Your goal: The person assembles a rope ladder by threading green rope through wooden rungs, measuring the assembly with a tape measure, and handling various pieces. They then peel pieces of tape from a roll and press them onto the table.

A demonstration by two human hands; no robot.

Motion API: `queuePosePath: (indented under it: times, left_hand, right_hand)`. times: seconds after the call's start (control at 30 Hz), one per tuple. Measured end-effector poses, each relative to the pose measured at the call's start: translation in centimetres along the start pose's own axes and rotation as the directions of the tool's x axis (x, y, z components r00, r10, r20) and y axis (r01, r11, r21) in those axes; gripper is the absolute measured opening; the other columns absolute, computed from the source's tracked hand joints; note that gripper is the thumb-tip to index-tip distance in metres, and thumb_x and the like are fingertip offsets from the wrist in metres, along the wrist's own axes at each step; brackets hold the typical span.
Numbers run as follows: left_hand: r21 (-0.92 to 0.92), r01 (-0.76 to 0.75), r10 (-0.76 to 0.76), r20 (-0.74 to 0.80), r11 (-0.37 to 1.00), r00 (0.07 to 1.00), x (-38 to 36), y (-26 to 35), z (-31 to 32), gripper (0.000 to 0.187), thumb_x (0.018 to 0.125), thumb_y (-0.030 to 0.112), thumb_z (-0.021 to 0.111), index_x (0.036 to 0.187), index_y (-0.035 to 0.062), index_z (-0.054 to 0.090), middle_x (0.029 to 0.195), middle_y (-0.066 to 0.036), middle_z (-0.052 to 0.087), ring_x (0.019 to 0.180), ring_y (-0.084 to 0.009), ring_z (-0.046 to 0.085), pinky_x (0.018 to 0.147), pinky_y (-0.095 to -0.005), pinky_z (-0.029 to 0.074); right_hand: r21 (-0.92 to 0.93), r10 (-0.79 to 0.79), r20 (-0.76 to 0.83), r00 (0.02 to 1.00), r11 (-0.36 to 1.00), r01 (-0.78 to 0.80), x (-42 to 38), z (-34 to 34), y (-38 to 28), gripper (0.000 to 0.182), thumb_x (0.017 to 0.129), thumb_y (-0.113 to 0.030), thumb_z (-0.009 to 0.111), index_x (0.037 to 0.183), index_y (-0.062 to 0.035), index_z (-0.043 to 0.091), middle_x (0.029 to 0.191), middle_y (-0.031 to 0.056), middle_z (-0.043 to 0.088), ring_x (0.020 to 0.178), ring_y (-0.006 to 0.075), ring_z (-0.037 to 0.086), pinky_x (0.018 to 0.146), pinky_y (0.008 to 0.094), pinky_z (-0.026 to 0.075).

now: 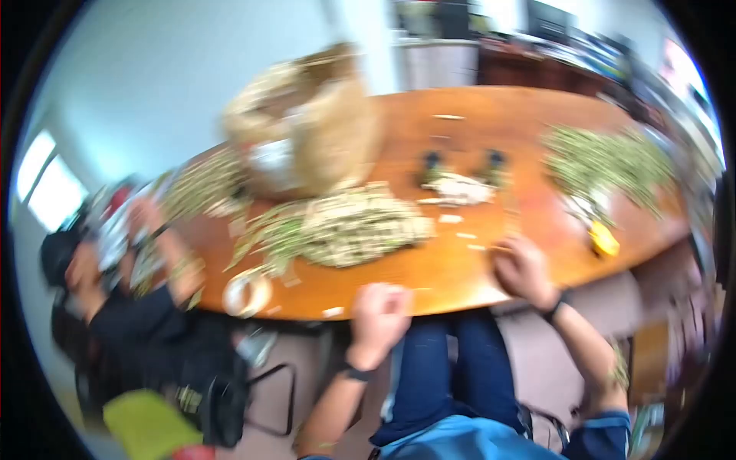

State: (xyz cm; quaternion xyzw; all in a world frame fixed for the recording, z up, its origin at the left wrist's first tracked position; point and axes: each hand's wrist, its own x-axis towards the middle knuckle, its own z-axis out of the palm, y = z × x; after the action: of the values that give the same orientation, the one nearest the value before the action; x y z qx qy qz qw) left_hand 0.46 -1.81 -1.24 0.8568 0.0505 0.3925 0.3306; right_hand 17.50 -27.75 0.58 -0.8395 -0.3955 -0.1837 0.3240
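Blur softens the whole view. My left hand [379, 320] is at the table's front edge, fingers curled, and whatever it may hold is too small to make out. Just above it lies a bundle of pale green woven strips [366, 226] with loose leafy ends on its left. My right hand [523, 268] rests at the table edge further right, its fingers bent and smeared by motion. Small pale pieces [451, 218] lie on the wooden table [429, 287] between the hands and a pile of white bits [458, 189] beside two dark-topped objects.
A large woven sack [337, 130] stands at the back left. Green stalks [606, 165] and a yellow object [604, 239] lie on the right. A tape roll [248, 294] sits at the left edge, near a co-worker in dark clothing [165, 330].
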Motion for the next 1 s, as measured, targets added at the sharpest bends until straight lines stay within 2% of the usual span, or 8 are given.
queuePosePath:
  times: [0.17, 0.4, 0.43, 0.5, 0.53, 0.63, 0.77, 1.0]
  left_hand:
    - [-0.037, 0.147, -0.142, 0.109, 0.988, 0.984, -0.4, 0.3, 0.3, 0.011, 0.09, 0.004, 0.068, 0.082, -0.0012, 0.063, 0.076, -0.009, 0.056, 0.069, -0.0209, 0.055, 0.065, -0.0309, 0.045]
    - [-0.002, 0.137, -0.136, 0.138, 0.991, 0.981, -0.4, -0.3, 0.5, 0.015, 0.095, 0.005, 0.065, 0.084, -0.0036, 0.06, 0.079, -0.007, 0.055, 0.067, -0.0151, 0.05, 0.062, -0.0274, 0.042]
    - [-0.002, 0.138, -0.137, 0.138, 0.99, 0.981, -0.4, -0.3, 0.5, 0.015, 0.095, 0.005, 0.064, 0.084, -0.0036, 0.06, 0.079, -0.007, 0.055, 0.067, -0.015, 0.05, 0.062, -0.0274, 0.042]
    - [0.0, 0.146, -0.145, 0.134, 0.989, 0.98, -0.6, -0.5, 0.6, 0.015, 0.095, 0.004, 0.064, 0.084, -0.0035, 0.06, 0.079, -0.007, 0.055, 0.067, -0.0149, 0.05, 0.062, -0.0274, 0.042]
    - [0.0, 0.135, -0.134, 0.126, 0.991, 0.983, -0.6, -0.5, 0.7, 0.015, 0.095, 0.004, 0.064, 0.084, -0.0033, 0.059, 0.078, -0.006, 0.054, 0.067, -0.0152, 0.049, 0.062, -0.028, 0.041]
    - [0.006, 0.141, -0.141, 0.108, 0.99, 0.984, -0.7, -0.6, 1.0, 0.015, 0.095, 0.005, 0.064, 0.083, -0.003, 0.059, 0.078, -0.006, 0.053, 0.067, -0.0156, 0.048, 0.062, -0.0287, 0.04]
    - [0.038, 0.121, -0.125, 0.124, 0.992, 0.984, -0.6, -0.8, 0.8, 0.016, 0.096, 0.006, 0.064, 0.083, -0.0024, 0.058, 0.078, -0.005, 0.052, 0.069, -0.0147, 0.047, 0.062, -0.0283, 0.039]
    - [0.004, 0.138, -0.137, 0.12, 0.99, 0.983, -0.7, -0.5, 0.8, 0.015, 0.095, 0.004, 0.064, 0.083, -0.0029, 0.058, 0.078, -0.006, 0.053, 0.069, -0.0148, 0.047, 0.062, -0.0282, 0.039]
  right_hand:
    - [0.31, 0.167, -0.084, 0.982, 0.941, -0.134, -2.0, -2.2, 1.2, 0.016, 0.088, -0.01, 0.066, 0.102, -0.003, 0.069, 0.094, 0.0149, 0.069, 0.082, 0.0316, 0.069, 0.071, 0.0389, 0.056]
    - [0.115, 0.234, -0.377, 0.896, 0.972, -0.206, -2.9, -12.4, 9.0, 0.014, 0.092, -0.007, 0.067, 0.104, -0.0027, 0.071, 0.082, 0.0074, 0.068, 0.064, 0.014, 0.06, 0.058, 0.0287, 0.049]
    - [0.109, 0.39, -0.291, 0.873, 0.921, -0.375, -2.9, -14.8, 10.1, 0.017, 0.092, -0.011, 0.065, 0.105, -0.0022, 0.071, 0.09, 0.0129, 0.071, 0.075, 0.0221, 0.066, 0.067, 0.0342, 0.053]
    - [-0.06, 0.378, -0.336, 0.863, 0.906, -0.42, -3.8, -17.1, 15.7, 0.021, 0.092, -0.015, 0.062, 0.105, -0.0039, 0.073, 0.091, 0.0151, 0.073, 0.082, 0.0268, 0.071, 0.075, 0.0382, 0.056]
    - [-0.166, 0.414, -0.302, 0.859, 0.864, -0.475, -4.1, -18.3, 18.0, 0.022, 0.092, -0.014, 0.064, 0.109, -0.0036, 0.074, 0.084, 0.0115, 0.074, 0.069, 0.0209, 0.068, 0.067, 0.0337, 0.055]
    - [-0.129, 0.64, -0.154, 0.753, 0.742, -0.658, -4.1, -20.1, 23.9, 0.033, 0.09, -0.033, 0.07, 0.108, -0.0053, 0.076, 0.09, 0.0126, 0.073, 0.08, 0.0234, 0.069, 0.074, 0.0368, 0.055]
    - [-0.092, 0.67, -0.047, 0.741, 0.736, -0.671, -2.8, -19.0, 26.1, 0.043, 0.087, -0.044, 0.076, 0.102, -0.0042, 0.077, 0.088, 0.0117, 0.072, 0.081, 0.0226, 0.069, 0.073, 0.0356, 0.054]
    - [-0.223, 0.676, -0.089, 0.731, 0.702, -0.676, -1.4, -15.9, 25.5, 0.03, 0.083, -0.027, 0.078, 0.098, -0.0015, 0.077, 0.083, 0.0148, 0.073, 0.076, 0.0264, 0.071, 0.072, 0.0383, 0.055]
